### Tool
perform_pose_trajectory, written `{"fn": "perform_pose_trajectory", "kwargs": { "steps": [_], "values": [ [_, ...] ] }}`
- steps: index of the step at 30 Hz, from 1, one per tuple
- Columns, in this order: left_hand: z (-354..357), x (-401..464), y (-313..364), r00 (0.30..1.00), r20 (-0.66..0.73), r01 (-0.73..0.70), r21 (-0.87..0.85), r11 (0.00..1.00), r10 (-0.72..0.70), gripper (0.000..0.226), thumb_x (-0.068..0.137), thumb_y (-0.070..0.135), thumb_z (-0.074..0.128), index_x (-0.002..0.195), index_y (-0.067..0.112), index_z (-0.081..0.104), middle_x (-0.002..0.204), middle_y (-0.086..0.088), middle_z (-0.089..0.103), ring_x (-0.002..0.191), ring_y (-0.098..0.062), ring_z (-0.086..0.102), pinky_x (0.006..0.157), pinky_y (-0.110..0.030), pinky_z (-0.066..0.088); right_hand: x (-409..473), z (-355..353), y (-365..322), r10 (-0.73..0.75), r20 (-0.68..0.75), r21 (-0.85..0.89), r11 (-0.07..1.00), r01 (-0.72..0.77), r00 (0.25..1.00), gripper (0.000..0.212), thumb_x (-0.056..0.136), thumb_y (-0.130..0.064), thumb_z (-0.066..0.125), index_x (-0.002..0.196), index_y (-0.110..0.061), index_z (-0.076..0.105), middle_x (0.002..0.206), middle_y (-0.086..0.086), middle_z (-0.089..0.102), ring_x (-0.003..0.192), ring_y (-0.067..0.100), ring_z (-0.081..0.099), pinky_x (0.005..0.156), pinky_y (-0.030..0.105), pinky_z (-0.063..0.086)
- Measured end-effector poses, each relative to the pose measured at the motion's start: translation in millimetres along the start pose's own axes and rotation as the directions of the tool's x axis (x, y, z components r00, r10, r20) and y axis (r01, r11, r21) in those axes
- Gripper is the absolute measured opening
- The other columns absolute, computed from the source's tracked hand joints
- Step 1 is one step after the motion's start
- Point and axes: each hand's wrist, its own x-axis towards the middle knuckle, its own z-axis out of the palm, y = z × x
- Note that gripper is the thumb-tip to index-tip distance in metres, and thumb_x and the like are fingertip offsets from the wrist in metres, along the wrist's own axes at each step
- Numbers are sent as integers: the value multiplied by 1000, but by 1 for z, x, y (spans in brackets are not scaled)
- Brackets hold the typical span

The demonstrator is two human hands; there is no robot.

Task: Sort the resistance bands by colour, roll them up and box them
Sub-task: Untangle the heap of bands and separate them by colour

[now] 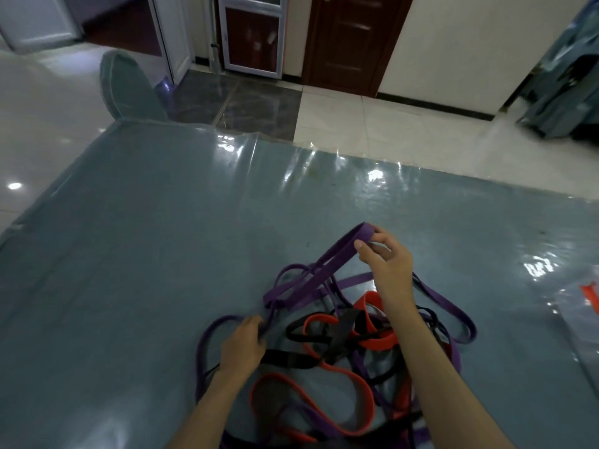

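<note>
From the head camera I look down on a table [129,254] under a grey-blue cloth with a glossy clear cover. My right hand [387,259] is raised above the heap, thumb and fingertips closed in a pinch on the far end of a purple band [311,280], which it lifts as a doubled strap sloping down and to the left. My left hand [244,343] sits lower, near the left edge of the heap, its fingers curled around another stretch of purple band; I cannot tell whether that is the same loop the right hand lifts.

The tangle of bands [340,351] lies on the table in front of me, between and under my forearms. It mixes purple loops, red bands [324,400] and black bands [337,335], all crossing over one another and none rolled. One red loop lies nearest me, another thick red one sits just under my right wrist.

At the table's right edge lies a clear plastic bag [577,306] with a red mark on it. Past the far left corner stands a chair back [129,85] in a matching cover, on a tiled floor [356,118].
</note>
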Motion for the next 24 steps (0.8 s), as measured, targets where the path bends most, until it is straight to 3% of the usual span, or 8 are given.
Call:
{"fn": "perform_pose_trajectory", "kwargs": {
  "steps": [3,5,8,11,16,20,22,24],
  "values": [
    [-10,2,-8,995,-101,-1,-64,998,-6,16,92,11,73,108,13,75,111,-7,75,107,-31,70,88,-41,54,18,-2,6,44,-97,60,997,-38,994,9,92,-15,80,87,-19,73,92,-7,79,89,14,77,83,25,62],
    [-20,2,-15,985,-170,-18,-95,995,1,11,84,7,77,93,12,75,98,-5,72,94,-30,70,79,-42,56,29,-2,10,51,-193,51,998,-42,980,6,91,-15,80,91,-17,74,93,-4,81,92,11,77,81,15,57],
    [-37,2,-26,962,-273,-18,-82,996,-6,16,77,3,80,83,13,70,90,-4,65,87,-29,64,72,-44,56,44,3,16,66,-289,51,997,-54,955,12,92,-16,80,98,-8,73,102,7,80,97,14,77,88,25,61],
    [-51,3,-40,950,-311,-1,-24,1000,-7,21,72,-5,81,77,8,66,86,-11,59,81,-37,60,68,-48,55,55,9,16,64,-309,61,997,-47,949,19,92,-16,80,103,-4,72,125,15,74,114,26,73,102,38,59],
    [-69,-7,-82,928,-349,103,-88,991,-127,24,77,-7,78,79,12,64,87,-5,56,78,-31,58,68,-43,53,71,0,5,0,-362,89,995,35,932,15,93,-18,78,106,-11,72,141,-1,65,130,11,62,106,25,54],
    [-74,-18,-102,912,-365,143,-149,978,-189,22,82,-7,77,87,13,68,91,-4,62,85,-29,62,75,-40,50,69,-16,5,-33,-331,49,997,52,943,18,94,-16,77,111,-10,73,137,8,67,127,19,66,95,21,58],
    [-74,-23,-104,900,-378,161,-177,971,-218,20,86,-6,76,92,12,71,95,-7,64,89,-32,64,78,-42,52,61,-22,8,-40,-311,20,999,48,950,20,94,-15,77,112,-6,73,133,9,70,122,22,68,94,23,59],
    [-72,-27,-102,893,-388,165,-189,968,-228,20,86,-7,75,96,11,73,99,-11,66,93,-36,65,82,-45,54,48,-26,13,-23,-273,8,1000,26,962,18,94,-16,77,111,-10,75,128,12,72,118,25,70,101,35,59]
  ]
}}
